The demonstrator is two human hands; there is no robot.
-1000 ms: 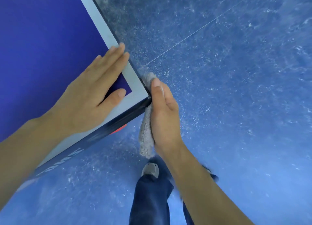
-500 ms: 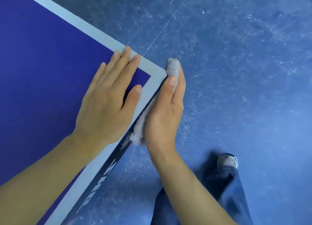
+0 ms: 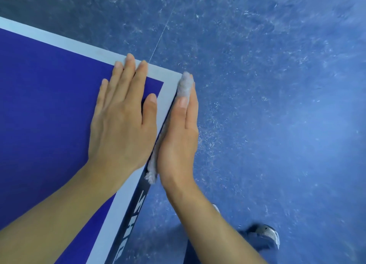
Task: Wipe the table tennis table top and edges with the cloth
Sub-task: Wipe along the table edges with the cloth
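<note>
The blue table tennis table (image 3: 45,97) fills the left side, its white border line meeting at a corner near the middle. My left hand (image 3: 122,121) rests flat on the top just inside that corner, fingers straight. My right hand (image 3: 178,140) presses a grey fluffy cloth (image 3: 185,84) against the dark side edge (image 3: 136,206) of the table with straight fingers. The cloth sticks out past my fingertips at the corner and below my palm.
Scuffed blue floor (image 3: 267,105) lies right of and beyond the table. My shoe (image 3: 267,234) and dark trouser leg show at the bottom right. White lettering runs along the table's side edge.
My view has swung round the corner. My right hand with the cloth has slid along the side edge up to the corner. My left hand has stayed flat on the top.
</note>
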